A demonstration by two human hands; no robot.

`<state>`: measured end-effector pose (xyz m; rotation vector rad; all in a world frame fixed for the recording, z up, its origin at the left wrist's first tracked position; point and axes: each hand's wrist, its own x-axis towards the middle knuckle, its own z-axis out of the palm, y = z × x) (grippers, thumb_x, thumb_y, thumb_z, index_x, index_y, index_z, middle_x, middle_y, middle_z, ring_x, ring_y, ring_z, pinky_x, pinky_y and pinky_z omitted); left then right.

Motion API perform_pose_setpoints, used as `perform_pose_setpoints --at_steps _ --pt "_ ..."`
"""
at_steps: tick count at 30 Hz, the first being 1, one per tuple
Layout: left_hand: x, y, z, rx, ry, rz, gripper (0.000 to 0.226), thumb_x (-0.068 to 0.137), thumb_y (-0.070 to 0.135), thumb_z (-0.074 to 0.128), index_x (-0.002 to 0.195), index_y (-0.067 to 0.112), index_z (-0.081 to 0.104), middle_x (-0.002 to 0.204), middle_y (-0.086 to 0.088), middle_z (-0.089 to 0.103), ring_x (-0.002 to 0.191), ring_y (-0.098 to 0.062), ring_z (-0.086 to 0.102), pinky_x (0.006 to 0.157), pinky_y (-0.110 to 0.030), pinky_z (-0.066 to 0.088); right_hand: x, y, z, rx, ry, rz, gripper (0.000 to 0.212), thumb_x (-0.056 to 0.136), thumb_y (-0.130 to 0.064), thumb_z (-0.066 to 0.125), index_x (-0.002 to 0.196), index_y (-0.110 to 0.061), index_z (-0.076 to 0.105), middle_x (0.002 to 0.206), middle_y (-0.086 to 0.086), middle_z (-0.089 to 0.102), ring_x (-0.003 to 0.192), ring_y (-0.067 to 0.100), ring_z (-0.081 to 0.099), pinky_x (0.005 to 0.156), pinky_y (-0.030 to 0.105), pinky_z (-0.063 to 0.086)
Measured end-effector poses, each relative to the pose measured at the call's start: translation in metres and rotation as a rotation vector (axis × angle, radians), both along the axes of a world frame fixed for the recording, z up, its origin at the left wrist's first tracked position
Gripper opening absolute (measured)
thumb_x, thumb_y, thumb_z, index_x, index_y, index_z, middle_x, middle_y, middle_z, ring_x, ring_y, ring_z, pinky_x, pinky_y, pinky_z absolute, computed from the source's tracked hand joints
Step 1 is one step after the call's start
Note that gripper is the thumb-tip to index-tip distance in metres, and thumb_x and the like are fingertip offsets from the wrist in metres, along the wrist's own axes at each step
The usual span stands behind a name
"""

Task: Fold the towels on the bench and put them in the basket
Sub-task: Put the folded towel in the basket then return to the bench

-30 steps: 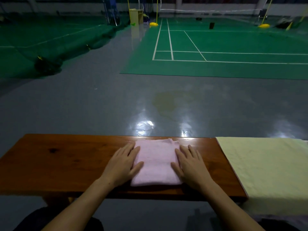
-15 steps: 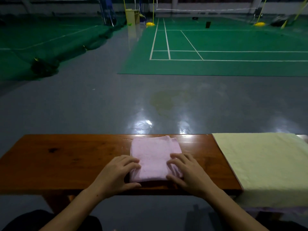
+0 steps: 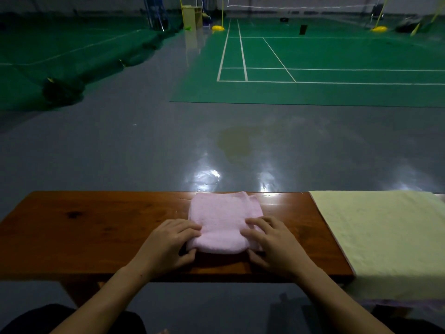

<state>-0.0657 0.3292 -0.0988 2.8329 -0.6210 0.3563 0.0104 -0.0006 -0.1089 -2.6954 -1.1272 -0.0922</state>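
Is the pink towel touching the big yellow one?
Apart. The head view shows bare bench between the pink towel and the yellow towel.

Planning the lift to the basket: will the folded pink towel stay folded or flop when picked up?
Probably floppy: the pink towel is soft cloth with rounded, sagging edges. Both the left hand and right hand grip its near corners, so the layers likely hold together.

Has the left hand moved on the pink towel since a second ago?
Yes. The left hand has slid back from the pink towel's left side toward the bench's near edge, and now grips the towel's near left corner.
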Motion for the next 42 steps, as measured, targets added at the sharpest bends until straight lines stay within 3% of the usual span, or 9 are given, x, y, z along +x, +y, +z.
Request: perform_pose_setpoints --at_steps 6,12,16,23,25,30,36,39,42 --pt "0.001 -0.004 0.004 -0.092 -0.048 0.038 0.026 0.092 0.037 0.062 0.113 0.027 0.073 0.125 0.012 0.071 0.117 -0.005 0.064 0.098 -0.029 0.054 0.000 0.007 0.005 0.069 -0.002 -0.017 0.036 0.096 -0.046 0.050 0.124 -0.030 0.065 0.142 -0.009 0.062 0.130 0.017 0.054 0.107 0.040 0.049" --pt "-0.003 -0.004 0.007 -0.194 0.033 0.136 0.032 0.102 0.050 0.044 0.114 0.031 0.067 0.114 0.013 0.071 0.100 -0.006 0.065 0.085 -0.027 0.055 -0.008 0.006 0.017 0.223 0.164 -0.068 0.035 0.095 -0.051 0.048 0.114 -0.028 0.067 0.120 -0.010 0.067 0.109 0.006 0.056 0.092 0.031 0.054" --pt "-0.007 -0.006 0.011 -0.228 0.066 0.181 0.030 0.103 0.057 0.036 0.099 0.035 0.056 0.088 0.016 0.063 0.074 -0.003 0.055 0.063 -0.030 0.051 -0.010 0.004 0.018 0.273 0.209 -0.120 0.040 0.093 -0.061 0.042 0.106 -0.029 0.062 0.105 -0.008 0.068 0.087 0.009 0.060 0.078 0.031 0.058" --pt "-0.008 -0.009 0.014 -0.349 0.131 0.243 0.047 0.099 0.077 0.022 0.099 0.040 0.051 0.079 0.017 0.065 0.068 -0.003 0.062 0.054 -0.020 0.044 -0.008 0.003 0.014 0.418 0.254 -0.191 0.016 0.100 -0.055 0.050 0.092 -0.042 0.055 0.080 -0.019 0.066 0.071 0.006 0.065 0.061 0.033 0.059" --pt "-0.006 -0.012 0.014 -0.374 0.148 0.278 0.046 0.099 0.075 0.026 0.099 0.038 0.053 0.077 0.015 0.066 0.068 -0.005 0.064 0.053 -0.021 0.047 -0.008 0.005 0.014 0.445 0.261 -0.227 0.019 0.102 -0.051 0.053 0.084 -0.045 0.050 0.075 -0.019 0.063 0.071 0.006 0.064 0.059 0.033 0.057" --pt "0.002 -0.013 0.005 -0.374 0.182 0.393 0.044 0.098 0.074 0.036 0.095 0.035 0.056 0.077 0.014 0.069 0.070 -0.007 0.064 0.061 -0.038 0.054 -0.004 0.012 0.010 0.397 0.316 -0.332 0.017 0.102 -0.049 0.058 0.087 -0.042 0.053 0.081 -0.022 0.064 0.075 0.003 0.066 0.070 0.031 0.062" --pt "0.014 -0.031 0.007 -0.234 0.210 0.592 0.038 0.099 0.067 0.048 0.095 0.033 0.063 0.089 0.014 0.070 0.083 -0.011 0.065 0.070 -0.033 0.052 0.001 0.016 0.004 0.132 0.140 -0.515 0.037 0.099 -0.062 0.051 0.100 -0.030 0.069 0.097 -0.008 0.077 0.078 0.011 0.070 0.072 0.029 0.061" --pt "0.012 -0.027 0.011 -0.107 0.090 0.658 0.040 0.099 0.070 0.042 0.093 0.033 0.057 0.081 0.012 0.068 0.072 -0.012 0.066 0.064 -0.032 0.057 -0.003 0.013 0.008 0.075 -0.014 -0.604 0.039 0.098 -0.063 0.051 0.098 -0.028 0.068 0.091 -0.006 0.076 0.073 0.013 0.068 0.067 0.029 0.059" --pt "0.004 -0.031 0.015 -0.059 -0.151 0.498 0.033 0.100 0.059 0.047 0.100 0.031 0.064 0.091 0.008 0.072 0.077 -0.016 0.069 0.060 -0.033 0.059 -0.011 0.019 0.015 0.032 -0.261 -0.533 0.037 0.099 -0.054 0.052 0.114 -0.023 0.066 0.113 0.004 0.072 0.097 0.025 0.065 0.079 0.037 0.056"
